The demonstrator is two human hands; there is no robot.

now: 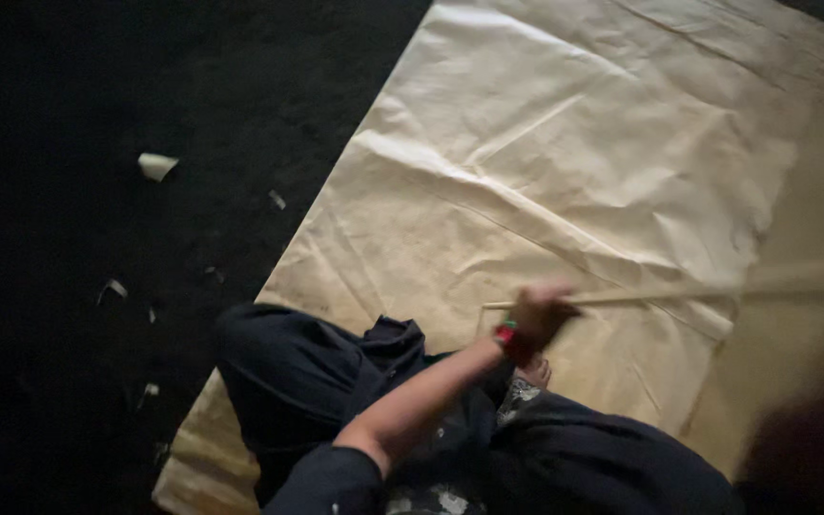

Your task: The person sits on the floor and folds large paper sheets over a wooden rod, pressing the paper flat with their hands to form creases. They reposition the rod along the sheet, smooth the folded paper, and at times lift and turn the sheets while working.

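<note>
Low in the middle of the frame, our left hand (538, 315) closes its grip on a long thin wooden stick (650, 298), whose long axis runs rightward across the creased cream paper sheet (565, 162), our right hand out of view.

Dim, warm light is falling mainly on the creased paper sheet (565, 162), which is glowing pale yellow. The floor (59, 86) at the left is sinking into near-black shadow. Motion blur is smearing the hand (538, 315) and the long stick (679, 294). A dark, unfocused shape is filling the lower right corner. Grain is softening everything.
</note>
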